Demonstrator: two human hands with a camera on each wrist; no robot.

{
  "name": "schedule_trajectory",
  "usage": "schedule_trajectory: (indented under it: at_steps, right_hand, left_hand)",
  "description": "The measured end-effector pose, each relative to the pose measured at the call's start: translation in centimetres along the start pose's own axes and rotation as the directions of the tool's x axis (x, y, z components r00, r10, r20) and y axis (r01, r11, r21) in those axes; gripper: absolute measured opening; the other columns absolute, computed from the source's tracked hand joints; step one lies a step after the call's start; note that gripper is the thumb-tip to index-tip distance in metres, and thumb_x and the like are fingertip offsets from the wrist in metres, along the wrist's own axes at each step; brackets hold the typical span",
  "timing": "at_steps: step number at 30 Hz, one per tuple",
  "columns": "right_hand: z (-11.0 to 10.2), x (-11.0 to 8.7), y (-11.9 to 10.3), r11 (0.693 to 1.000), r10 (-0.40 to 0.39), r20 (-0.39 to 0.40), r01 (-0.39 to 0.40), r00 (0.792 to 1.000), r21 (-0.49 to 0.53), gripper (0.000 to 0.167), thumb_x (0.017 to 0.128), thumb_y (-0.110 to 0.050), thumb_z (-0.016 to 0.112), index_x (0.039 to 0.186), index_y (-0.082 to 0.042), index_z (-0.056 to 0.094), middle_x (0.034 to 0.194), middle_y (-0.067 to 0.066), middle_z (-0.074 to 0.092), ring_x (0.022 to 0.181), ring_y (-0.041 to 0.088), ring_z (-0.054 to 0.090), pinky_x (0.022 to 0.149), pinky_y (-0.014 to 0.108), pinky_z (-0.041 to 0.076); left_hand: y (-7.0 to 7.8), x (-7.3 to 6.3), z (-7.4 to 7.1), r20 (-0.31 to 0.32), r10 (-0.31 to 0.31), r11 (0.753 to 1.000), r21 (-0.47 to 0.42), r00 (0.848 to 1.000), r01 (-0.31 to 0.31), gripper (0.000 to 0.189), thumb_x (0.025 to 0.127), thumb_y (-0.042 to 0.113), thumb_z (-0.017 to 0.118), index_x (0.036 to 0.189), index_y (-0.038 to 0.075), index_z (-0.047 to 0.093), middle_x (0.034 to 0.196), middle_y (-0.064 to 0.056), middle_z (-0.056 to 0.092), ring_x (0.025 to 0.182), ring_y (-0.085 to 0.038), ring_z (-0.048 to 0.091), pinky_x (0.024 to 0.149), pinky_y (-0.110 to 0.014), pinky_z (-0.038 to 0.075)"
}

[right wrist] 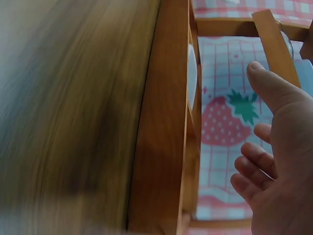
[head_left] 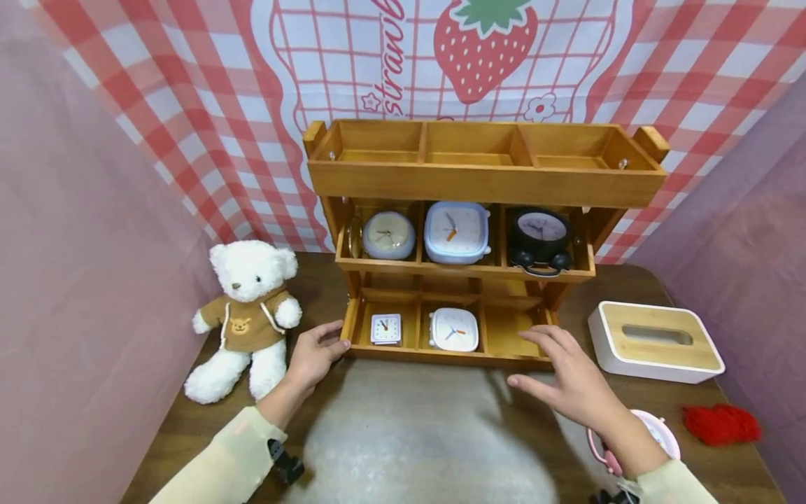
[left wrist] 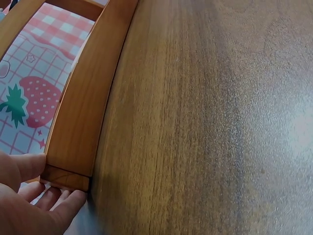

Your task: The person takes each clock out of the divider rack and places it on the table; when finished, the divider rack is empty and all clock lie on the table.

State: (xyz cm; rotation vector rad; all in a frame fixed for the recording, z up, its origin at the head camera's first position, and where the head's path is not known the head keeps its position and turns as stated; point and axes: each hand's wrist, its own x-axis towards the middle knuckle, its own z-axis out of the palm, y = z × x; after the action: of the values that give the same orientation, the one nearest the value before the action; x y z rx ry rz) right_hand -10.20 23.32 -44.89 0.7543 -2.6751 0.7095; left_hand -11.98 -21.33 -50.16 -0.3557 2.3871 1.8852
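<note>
A three-tier wooden shelf [head_left: 485, 183] stands against the cloth backdrop. My left hand [head_left: 317, 355] holds the left front corner of its lowest tray, with thumb and fingertips on either side of the corner [left wrist: 66, 178] in the left wrist view. My right hand [head_left: 569, 374] is spread with nothing in it, by the right end of that tray. The lowest tray holds a small square clock [head_left: 386, 329] at left and a white clock [head_left: 455, 330] in the middle. Under my right forearm lies a pink clock [head_left: 658, 428], partly hidden.
The middle tier holds a round clock [head_left: 388, 236], a blue-framed clock [head_left: 457, 233] and a black alarm clock [head_left: 539, 239]. A white teddy bear [head_left: 252, 318] sits at left. At right are a tissue box [head_left: 655, 341] with a wooden lid and a red bundle [head_left: 720, 424].
</note>
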Motion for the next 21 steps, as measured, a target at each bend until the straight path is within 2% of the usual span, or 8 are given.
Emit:
schedule_trajectory:
  at_steps: [6,10,15,21]
  right_hand:
    - [2.8,2.3,-1.1,0.997,0.041,0.050,-0.044,0.998,0.061,0.071,0.078,-0.050,0.087,0.133,-0.012,0.064,0.130,0.004,0.060,0.121,0.026,0.058,0.097,0.050,0.051]
    - [4.3,3.6,-1.4,0.994,0.055,0.053,-0.060,0.997,0.090,0.073,0.079,-0.053,0.086,0.134,-0.010,0.064,0.131,0.006,0.060,0.120,0.028,0.058,0.098,0.051,0.051]
    - [5.1,5.0,-1.6,0.991,0.075,0.060,-0.081,0.995,0.106,0.077,0.077,-0.052,0.087,0.136,-0.010,0.062,0.134,0.008,0.060,0.124,0.030,0.057,0.102,0.052,0.050]
    - [5.4,6.4,-1.8,0.988,0.099,0.115,-0.111,0.988,0.106,0.079,0.078,-0.051,0.087,0.140,-0.009,0.058,0.137,0.012,0.058,0.125,0.034,0.056,0.104,0.054,0.048]
  left_hand:
    - [0.2,0.0,0.0,0.001,0.006,1.000,0.014,1.000,-0.006,0.050,0.093,0.001,0.069,0.142,-0.003,0.058,0.136,-0.030,0.062,0.127,-0.038,0.060,0.091,-0.027,0.056]
    - [0.1,-0.1,-0.1,-0.005,0.005,1.000,0.012,1.000,-0.005,0.049,0.094,0.000,0.069,0.141,-0.004,0.058,0.135,-0.031,0.062,0.126,-0.038,0.060,0.089,-0.024,0.055]
    - [0.0,0.0,0.0,-0.001,0.001,1.000,0.005,1.000,-0.001,0.049,0.094,0.000,0.068,0.141,-0.004,0.058,0.135,-0.032,0.062,0.126,-0.038,0.061,0.087,-0.023,0.055]
    - [0.2,0.1,0.0,0.002,-0.002,1.000,0.002,1.000,0.002,0.049,0.094,0.000,0.069,0.141,-0.004,0.057,0.135,-0.031,0.062,0.126,-0.037,0.060,0.086,-0.022,0.055]
